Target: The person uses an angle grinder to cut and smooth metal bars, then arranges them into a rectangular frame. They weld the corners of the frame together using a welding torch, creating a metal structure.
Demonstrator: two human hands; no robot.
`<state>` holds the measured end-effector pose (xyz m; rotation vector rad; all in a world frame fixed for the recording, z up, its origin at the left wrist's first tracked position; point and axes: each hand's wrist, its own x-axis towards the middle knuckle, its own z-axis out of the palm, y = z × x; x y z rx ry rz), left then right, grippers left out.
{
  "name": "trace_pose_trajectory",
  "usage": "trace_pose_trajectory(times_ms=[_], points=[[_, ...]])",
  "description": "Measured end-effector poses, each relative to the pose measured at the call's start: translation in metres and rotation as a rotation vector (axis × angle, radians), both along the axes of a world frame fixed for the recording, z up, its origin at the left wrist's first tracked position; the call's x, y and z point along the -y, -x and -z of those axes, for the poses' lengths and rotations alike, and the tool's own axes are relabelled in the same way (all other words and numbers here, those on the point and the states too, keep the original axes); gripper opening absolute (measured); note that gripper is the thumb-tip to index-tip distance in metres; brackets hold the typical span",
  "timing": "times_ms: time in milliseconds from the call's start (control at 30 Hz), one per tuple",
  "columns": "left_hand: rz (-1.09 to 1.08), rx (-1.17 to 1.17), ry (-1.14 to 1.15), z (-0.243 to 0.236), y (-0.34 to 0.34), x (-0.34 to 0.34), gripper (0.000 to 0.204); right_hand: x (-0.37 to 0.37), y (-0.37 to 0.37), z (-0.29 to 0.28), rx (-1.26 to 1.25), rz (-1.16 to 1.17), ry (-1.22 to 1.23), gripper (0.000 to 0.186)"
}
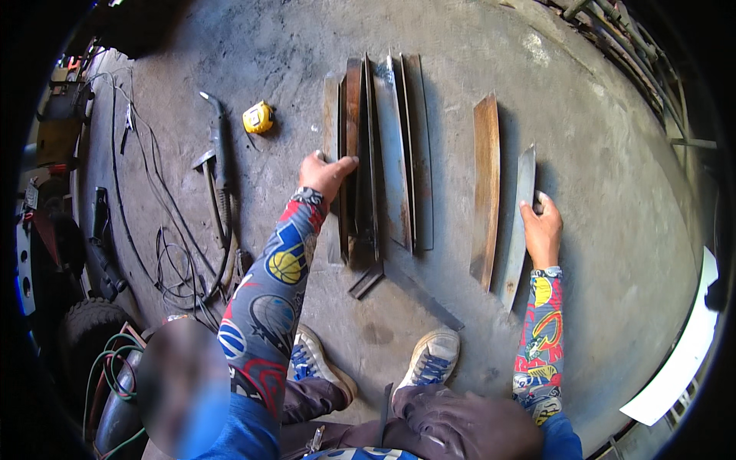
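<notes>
My left hand (326, 172) is closed on a steel angle bar (341, 207) at the left of a row of long angle pieces (395, 138), some rusty, some grey, in the middle of the concrete floor (613, 230). My right hand (543, 222) grips a pale grey steel strip (511, 268) lying farther right, fingers around its edge. Between this strip and the row lies a separate rusty strip (484, 192). Short dark metal pieces (366, 280) lie below the row, near my shoes.
A yellow tape measure (257, 116), a hammer (211, 184), a welding torch (221, 153) and cables (165, 261) lie left. A tire (96, 330) and cylinder (115, 402) stand lower left. Metal bars (636, 54) lie upper right, a white panel (675, 353) lower right.
</notes>
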<state>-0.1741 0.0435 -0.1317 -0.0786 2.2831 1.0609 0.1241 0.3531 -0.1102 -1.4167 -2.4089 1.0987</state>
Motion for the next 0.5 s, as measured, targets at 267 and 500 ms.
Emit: trace_pose_trajectory(times_ms=[267,500], points=[[0.142,-0.107,0.027,-0.003,0.004,-0.017,0.049,0.012,-0.009,0.002,0.043,0.057,-0.276,0.045],[0.038,0.002,-0.056,-0.017,0.002,0.004,0.042,0.012,-0.033,0.003,0.256,0.001,-0.128,0.047]])
